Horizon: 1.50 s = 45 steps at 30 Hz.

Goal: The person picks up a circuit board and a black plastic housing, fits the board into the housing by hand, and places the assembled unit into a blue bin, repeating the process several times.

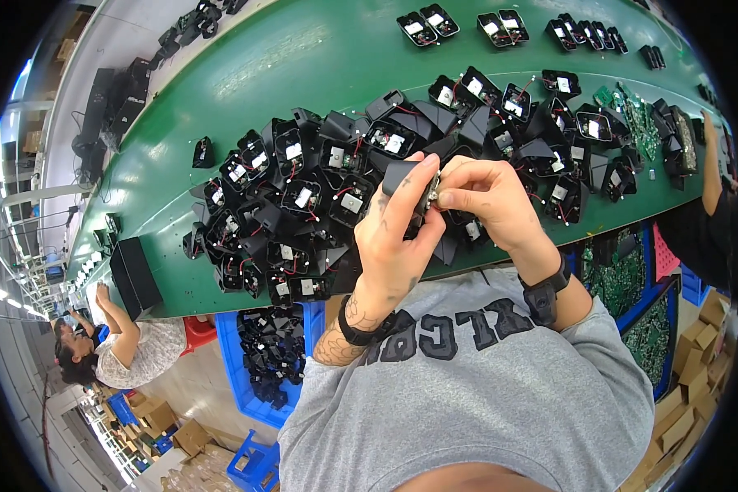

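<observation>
My left hand [392, 231] is closed around a black plastic housing [397, 175], lifted above the near edge of the green table. My right hand [498, 199] pinches at the housing's right side, thumb and forefinger together. Between the two hands shows a small part with light metallic bits [433, 195]; its kind is hard to make out, and the fingers partly cover it. Right behind and around the hands lie many similar black housings [306, 197], piled loosely. Several of them hold white blocks and thin red and black wires.
Green circuit boards [635, 123] lie at the right of the table [246, 74]. More housings [429, 26] stand in groups along the far side. Below the near edge are a blue bin [313, 320] of black parts and blue trays [658, 361] of boards. People sit left and right.
</observation>
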{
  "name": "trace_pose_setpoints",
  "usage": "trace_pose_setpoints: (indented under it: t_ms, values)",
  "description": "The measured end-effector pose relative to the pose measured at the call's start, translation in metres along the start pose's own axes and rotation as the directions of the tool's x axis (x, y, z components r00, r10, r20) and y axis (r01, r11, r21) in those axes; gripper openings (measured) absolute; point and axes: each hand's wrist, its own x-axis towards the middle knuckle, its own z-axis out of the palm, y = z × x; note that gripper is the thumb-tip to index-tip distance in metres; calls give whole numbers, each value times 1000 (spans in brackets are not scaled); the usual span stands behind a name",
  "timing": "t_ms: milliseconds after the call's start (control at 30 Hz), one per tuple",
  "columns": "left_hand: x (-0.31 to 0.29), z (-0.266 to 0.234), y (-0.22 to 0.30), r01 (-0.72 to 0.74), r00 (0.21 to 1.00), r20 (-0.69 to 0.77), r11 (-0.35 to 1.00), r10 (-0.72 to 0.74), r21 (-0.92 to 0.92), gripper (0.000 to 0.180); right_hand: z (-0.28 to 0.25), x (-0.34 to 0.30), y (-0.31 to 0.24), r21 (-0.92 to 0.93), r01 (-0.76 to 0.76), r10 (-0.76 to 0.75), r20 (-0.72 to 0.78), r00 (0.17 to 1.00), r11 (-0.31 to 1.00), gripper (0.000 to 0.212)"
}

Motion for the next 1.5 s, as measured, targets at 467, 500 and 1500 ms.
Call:
trace_pose_setpoints:
  t_ms: [467,500,1500]
  values:
    - [-4,-1,5,-21,1000,13,998,22,-59,56,0,-3,-1,-10,90,-90,46,995,996,8]
    - [-4,-2,6,-32,999,5,999,32,-43,57,0,-3,-1,-16,99,-98,54,994,995,8]
    - [1,-2,15,-98,986,-134,995,95,-11,57,15,-13,-25,-154,173,-174,10,985,973,13]
